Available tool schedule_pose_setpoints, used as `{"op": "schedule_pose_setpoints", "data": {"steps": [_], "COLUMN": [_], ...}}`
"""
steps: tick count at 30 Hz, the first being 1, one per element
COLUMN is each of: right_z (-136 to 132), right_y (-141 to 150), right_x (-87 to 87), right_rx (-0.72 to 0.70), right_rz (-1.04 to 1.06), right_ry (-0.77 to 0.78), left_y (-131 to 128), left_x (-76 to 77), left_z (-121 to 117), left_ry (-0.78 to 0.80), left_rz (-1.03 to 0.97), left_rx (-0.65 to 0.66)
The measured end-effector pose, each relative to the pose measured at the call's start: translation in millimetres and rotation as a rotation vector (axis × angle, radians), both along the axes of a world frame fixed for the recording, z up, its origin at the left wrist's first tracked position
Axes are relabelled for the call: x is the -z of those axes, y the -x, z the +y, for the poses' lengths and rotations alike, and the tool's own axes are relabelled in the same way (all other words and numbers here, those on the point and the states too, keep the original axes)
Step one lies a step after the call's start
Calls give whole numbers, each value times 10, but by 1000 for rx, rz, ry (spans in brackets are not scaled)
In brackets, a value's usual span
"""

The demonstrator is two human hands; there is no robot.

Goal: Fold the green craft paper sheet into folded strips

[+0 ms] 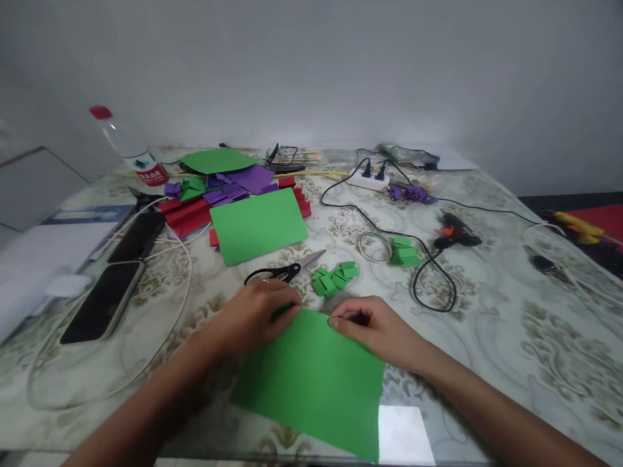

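Observation:
A green paper sheet (316, 379) lies flat on the table in front of me. My left hand (257, 314) is closed over its far left corner, fingers curled on the edge. My right hand (372, 327) pinches the far edge of the same sheet near its right side. Just beyond my hands lie black-handled scissors (287, 270) and a heap of small green paper pieces (335, 279).
Another green sheet (257, 224) lies over red and purple paper (233, 185) at the back left. Two phones (104, 298) and a cable lie left. A glue gun (455, 232), a power strip (368, 179), a stack of green pieces (405, 251) and a bottle (131, 148) stand further off.

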State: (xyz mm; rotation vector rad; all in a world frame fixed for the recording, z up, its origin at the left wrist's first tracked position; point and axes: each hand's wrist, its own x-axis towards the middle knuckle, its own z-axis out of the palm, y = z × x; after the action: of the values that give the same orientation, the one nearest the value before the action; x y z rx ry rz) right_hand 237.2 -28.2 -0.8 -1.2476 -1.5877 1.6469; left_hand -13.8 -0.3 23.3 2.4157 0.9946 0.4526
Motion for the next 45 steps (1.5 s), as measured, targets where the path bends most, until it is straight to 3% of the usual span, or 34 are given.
{"op": "schedule_pose_setpoints", "data": {"steps": [6,11,19,25,31,37,41,45], "right_z": [-51,-37,209,249,209,113,181,283], "right_y": [46,30,-280,-339,-255,-150,-238,-369], "right_x": [32,2,-69,-99,-104,-89,-99,-111], "right_rx": [-52,-61,-9,-5,122,83,154,305], "right_rz": [1,13,25,0,21,-82,-95,5], "right_ry": [-34,-33,-3,-11,-67,-146,-126,-40], "left_y": [-177,-166,32,20,-44,-151,-25,181], "left_x": [49,71,35,41,28,55,26,31], "left_z": [-149,-129,35,36,12,-77,0,151], "left_ry": [30,118,87,103,218,376,388,341], "left_rz": [78,45,15,21,-61,-117,-97,-208], "left_rx": [91,104,-39,-51,-88,-93,-86,-198]}}
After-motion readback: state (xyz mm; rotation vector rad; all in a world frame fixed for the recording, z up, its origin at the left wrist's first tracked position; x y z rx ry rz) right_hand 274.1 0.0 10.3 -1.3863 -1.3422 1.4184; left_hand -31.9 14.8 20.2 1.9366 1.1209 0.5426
